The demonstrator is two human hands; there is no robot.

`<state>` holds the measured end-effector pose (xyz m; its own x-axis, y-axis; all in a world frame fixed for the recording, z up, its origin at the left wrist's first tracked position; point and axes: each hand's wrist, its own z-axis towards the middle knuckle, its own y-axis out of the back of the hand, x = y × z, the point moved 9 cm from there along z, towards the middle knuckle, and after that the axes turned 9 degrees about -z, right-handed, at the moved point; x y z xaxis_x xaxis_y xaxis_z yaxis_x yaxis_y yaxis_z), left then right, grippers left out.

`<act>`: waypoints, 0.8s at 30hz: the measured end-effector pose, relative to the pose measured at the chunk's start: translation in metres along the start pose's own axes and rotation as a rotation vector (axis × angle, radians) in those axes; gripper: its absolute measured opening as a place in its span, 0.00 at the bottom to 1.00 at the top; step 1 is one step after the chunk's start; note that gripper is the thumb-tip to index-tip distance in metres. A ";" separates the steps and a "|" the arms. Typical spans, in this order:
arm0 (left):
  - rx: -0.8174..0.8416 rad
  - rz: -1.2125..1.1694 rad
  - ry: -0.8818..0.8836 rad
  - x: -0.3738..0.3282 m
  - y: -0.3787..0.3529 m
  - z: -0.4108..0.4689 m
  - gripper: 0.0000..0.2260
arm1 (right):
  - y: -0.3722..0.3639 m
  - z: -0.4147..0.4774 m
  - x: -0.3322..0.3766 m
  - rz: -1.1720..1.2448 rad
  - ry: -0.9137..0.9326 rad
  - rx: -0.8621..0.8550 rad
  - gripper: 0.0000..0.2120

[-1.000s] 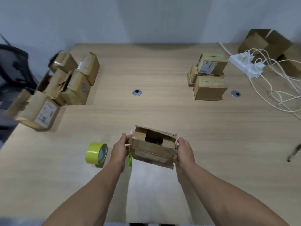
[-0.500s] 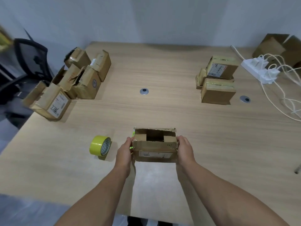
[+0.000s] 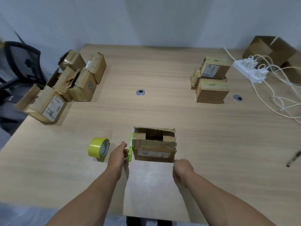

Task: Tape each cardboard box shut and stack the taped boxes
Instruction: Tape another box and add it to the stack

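This looks like an office. A pale wood-laminate bench [image 3: 162,111] with round metal cable grommets [image 3: 140,92] stands against a plain whitish wall [image 3: 146,18], with a black mesh-backed chair [image 3: 21,62] beside it. A white plastic power strip [image 3: 249,70] with pale cords lies near small brown cardboard boxes [image 3: 213,69].
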<state>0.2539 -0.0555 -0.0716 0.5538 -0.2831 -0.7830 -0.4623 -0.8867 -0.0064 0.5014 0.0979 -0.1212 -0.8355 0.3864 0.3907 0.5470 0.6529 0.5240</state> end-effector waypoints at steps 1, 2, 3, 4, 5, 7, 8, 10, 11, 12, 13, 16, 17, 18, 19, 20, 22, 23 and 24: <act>-0.003 0.001 0.019 0.004 0.007 0.001 0.16 | -0.016 -0.002 -0.007 0.001 -0.049 0.084 0.09; 0.001 -0.012 0.033 0.008 0.011 0.000 0.16 | -0.030 -0.006 -0.012 -0.008 -0.084 0.157 0.09; 0.007 -0.017 0.043 0.011 0.015 -0.001 0.15 | -0.044 -0.010 -0.012 -0.004 -0.084 0.227 0.08; 0.007 -0.014 0.052 0.012 0.022 -0.002 0.14 | -0.058 -0.018 -0.006 0.004 -0.061 0.286 0.07; 0.002 -0.009 0.059 0.013 0.030 -0.004 0.12 | -0.069 -0.024 0.002 0.020 -0.031 0.328 0.07; -0.025 -0.015 0.085 0.018 0.048 -0.004 0.09 | -0.090 -0.036 0.024 0.055 0.040 0.383 0.06; -0.041 -0.015 0.107 0.021 0.056 -0.004 0.08 | -0.099 -0.040 0.033 0.065 0.071 0.403 0.06; -0.096 0.015 0.142 0.025 0.083 -0.004 0.08 | -0.121 -0.050 0.055 0.069 0.129 0.446 0.08; -0.130 0.035 0.152 0.026 0.098 -0.005 0.08 | -0.131 -0.055 0.066 0.047 0.168 0.459 0.08; -0.159 0.050 0.152 0.026 0.109 -0.005 0.09 | -0.136 -0.060 0.077 0.018 0.218 0.459 0.09; -0.192 0.055 0.146 0.023 0.124 -0.004 0.10 | -0.145 -0.065 0.090 -0.005 0.270 0.468 0.09; -0.270 0.086 0.082 0.009 0.157 0.004 0.10 | -0.165 -0.074 0.115 -0.025 0.352 0.477 0.07; -0.285 0.098 0.053 0.001 0.166 0.008 0.10 | -0.174 -0.077 0.124 -0.040 0.372 0.468 0.06; -0.285 0.108 0.026 -0.006 0.169 0.012 0.10 | -0.178 -0.079 0.131 -0.065 0.395 0.447 0.07; -0.280 0.118 0.004 -0.014 0.172 0.017 0.10 | -0.183 -0.079 0.139 -0.093 0.415 0.420 0.08; -0.268 0.124 -0.012 -0.022 0.171 0.022 0.10 | -0.186 -0.078 0.146 -0.103 0.432 0.387 0.09; -0.239 0.129 -0.008 -0.035 0.166 0.038 0.12 | -0.193 -0.073 0.160 -0.084 0.446 0.331 0.12; -0.223 0.129 0.007 -0.040 0.163 0.046 0.13 | -0.196 -0.069 0.165 -0.074 0.441 0.311 0.12; -0.207 0.128 0.028 -0.042 0.160 0.055 0.14 | -0.199 -0.066 0.170 -0.071 0.431 0.292 0.12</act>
<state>0.1184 -0.1654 -0.0739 0.5203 -0.4050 -0.7519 -0.3796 -0.8983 0.2212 0.2539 -0.0089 -0.1090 -0.7386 0.0720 0.6703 0.4012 0.8460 0.3512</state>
